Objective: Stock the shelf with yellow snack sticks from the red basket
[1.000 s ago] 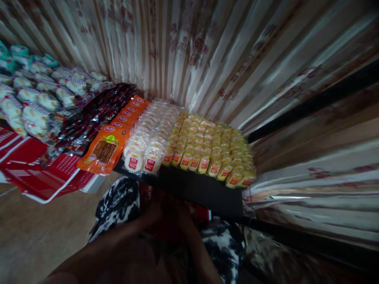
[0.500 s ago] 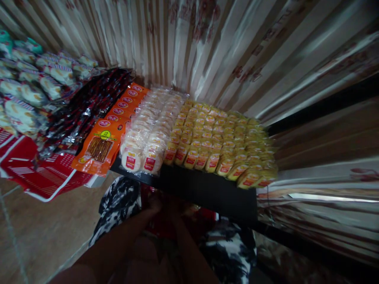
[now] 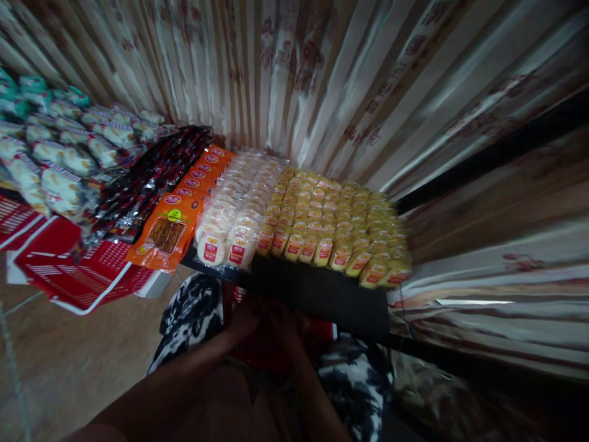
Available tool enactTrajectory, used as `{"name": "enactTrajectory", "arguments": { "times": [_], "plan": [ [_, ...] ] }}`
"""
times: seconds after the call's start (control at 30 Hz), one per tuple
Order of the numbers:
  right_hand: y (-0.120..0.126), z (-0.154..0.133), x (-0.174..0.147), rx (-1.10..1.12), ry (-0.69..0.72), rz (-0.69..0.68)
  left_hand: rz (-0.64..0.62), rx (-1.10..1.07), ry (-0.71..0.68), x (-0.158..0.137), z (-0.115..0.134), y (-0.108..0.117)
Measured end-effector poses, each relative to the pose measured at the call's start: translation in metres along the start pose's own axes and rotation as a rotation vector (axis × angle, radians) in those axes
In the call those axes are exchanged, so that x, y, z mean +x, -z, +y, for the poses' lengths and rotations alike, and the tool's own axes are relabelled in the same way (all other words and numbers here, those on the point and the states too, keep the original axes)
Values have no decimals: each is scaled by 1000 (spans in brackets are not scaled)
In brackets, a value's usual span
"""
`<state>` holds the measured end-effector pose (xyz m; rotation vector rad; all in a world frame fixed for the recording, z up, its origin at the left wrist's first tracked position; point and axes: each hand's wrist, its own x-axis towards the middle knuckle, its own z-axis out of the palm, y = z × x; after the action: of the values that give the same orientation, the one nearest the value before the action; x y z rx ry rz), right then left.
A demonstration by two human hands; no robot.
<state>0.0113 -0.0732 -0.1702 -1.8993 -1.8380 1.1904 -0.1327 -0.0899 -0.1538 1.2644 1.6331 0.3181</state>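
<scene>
In the shade under the front edge of the black shelf [image 3: 317, 294], both my hands reach down between my knees. My left hand [image 3: 246, 317] and my right hand [image 3: 281, 320] are close together over a dark red container [image 3: 262, 356], perhaps a basket, in front of me. Darkness and blur hide the fingers and anything in them. Above, on the shelf, stand rows of white round wrapped crackers [image 3: 211, 248] and yellow-wrapped snacks [image 3: 340, 255] with red labels.
Orange snack packets [image 3: 168, 236], dark red-black packets [image 3: 142, 178] and white-and-blue wrapped snacks [image 3: 62, 187] continue along the left. A red basket [image 3: 87, 276] with a white handle is below them. Striped curtains [image 3: 257, 73] hang behind, and a dark bar [image 3: 497, 147] runs at right.
The view has shifted slightly, so the shelf's left end shows more. My hands have drawn a little closer together and remain low under the shelf edge.
</scene>
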Motion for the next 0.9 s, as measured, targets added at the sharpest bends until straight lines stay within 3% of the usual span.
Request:
{"name": "enactTrajectory", "arguments": {
  "times": [0.37,0.63,0.9],
  "plan": [
    [45,-23,-35,283,111,27,62,-260,-83,-37,21,3],
    [80,-51,-58,303,259,27,50,-431,-152,-48,43,21],
    [93,-65,-67,376,292,145,64,-534,-165,-65,76,42]
  ]
}}
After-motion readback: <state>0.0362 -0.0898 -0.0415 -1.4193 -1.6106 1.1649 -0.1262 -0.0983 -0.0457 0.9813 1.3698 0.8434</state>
